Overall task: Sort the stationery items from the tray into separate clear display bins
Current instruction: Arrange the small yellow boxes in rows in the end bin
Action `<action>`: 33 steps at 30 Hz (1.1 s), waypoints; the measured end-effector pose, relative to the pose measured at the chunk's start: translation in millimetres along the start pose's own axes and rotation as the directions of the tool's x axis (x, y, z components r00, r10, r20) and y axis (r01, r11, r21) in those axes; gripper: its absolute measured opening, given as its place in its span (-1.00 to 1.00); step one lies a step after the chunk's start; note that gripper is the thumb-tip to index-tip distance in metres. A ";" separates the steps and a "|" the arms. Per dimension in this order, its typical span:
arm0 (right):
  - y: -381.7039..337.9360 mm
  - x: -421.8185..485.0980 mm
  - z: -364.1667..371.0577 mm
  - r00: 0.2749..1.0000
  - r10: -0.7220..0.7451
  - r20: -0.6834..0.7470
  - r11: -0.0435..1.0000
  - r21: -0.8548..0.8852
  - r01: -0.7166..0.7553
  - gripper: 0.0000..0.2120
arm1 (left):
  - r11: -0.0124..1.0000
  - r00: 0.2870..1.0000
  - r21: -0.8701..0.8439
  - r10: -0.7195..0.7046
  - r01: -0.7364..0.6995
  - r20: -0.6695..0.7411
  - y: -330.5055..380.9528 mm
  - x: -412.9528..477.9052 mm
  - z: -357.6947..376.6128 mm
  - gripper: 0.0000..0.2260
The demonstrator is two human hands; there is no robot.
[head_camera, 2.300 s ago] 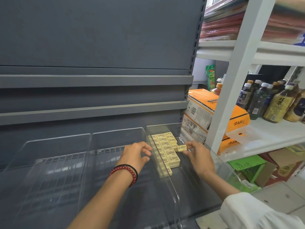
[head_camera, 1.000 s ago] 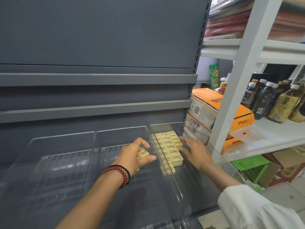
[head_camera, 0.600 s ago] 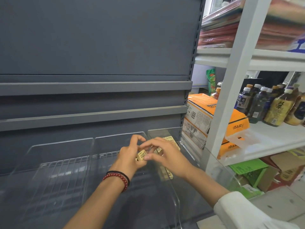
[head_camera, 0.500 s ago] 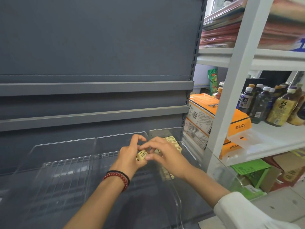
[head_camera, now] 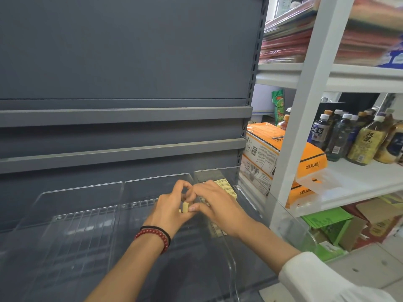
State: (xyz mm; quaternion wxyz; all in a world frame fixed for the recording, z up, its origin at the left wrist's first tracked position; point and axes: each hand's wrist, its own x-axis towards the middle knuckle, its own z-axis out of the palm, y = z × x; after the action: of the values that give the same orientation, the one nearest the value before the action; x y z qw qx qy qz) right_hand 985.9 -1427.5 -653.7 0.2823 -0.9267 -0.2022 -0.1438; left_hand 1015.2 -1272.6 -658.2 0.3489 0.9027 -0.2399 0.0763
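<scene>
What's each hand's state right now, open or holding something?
Left hand: holds a yellow eraser.
Right hand: pinches the same eraser, thumb on it.

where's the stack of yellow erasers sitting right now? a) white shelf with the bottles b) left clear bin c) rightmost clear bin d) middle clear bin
c: the stacked erasers lie in the rightmost clear bin, partly hidden behind the right hand.
</scene>
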 end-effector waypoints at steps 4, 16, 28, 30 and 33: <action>5.6 -3.5 -1.8 0.999 0.044 0.007 0.999 0.009 -0.044 -0.81 | 1.000 1.000 -0.012 -0.021 0.021 -0.009 -3.3 0.1 -1.0 -0.67; 64.4 -23.8 1.1 0.834 0.522 -0.178 0.851 0.174 -0.495 -0.80 | 0.997 0.996 0.036 -0.066 0.064 0.068 -11.1 4.1 -1.3 -0.56; 84.1 -34.6 4.3 0.852 0.518 -0.077 0.849 -0.077 -0.523 -0.71 | 0.997 0.972 -0.030 -0.069 0.078 0.223 -13.6 -0.8 9.4 -0.84; 84.6 -34.2 4.1 0.845 0.527 -0.090 0.840 -0.101 -0.534 -0.74 | 0.994 0.968 -0.052 -0.080 0.095 0.240 -11.6 -1.0 9.4 -0.87; 87.2 -33.6 4.1 0.805 0.568 -0.174 0.798 -0.123 -0.590 -0.78 | 0.996 0.960 -0.029 -0.069 0.080 0.270 -11.2 0.5 10.8 -0.91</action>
State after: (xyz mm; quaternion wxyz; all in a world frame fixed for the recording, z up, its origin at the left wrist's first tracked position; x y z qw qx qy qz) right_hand 996.8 -1501.2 -710.3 0.2443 -0.9536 0.1225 -0.1264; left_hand 1020.7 -1272.9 -672.7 0.3336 0.9059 -0.2525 -0.0649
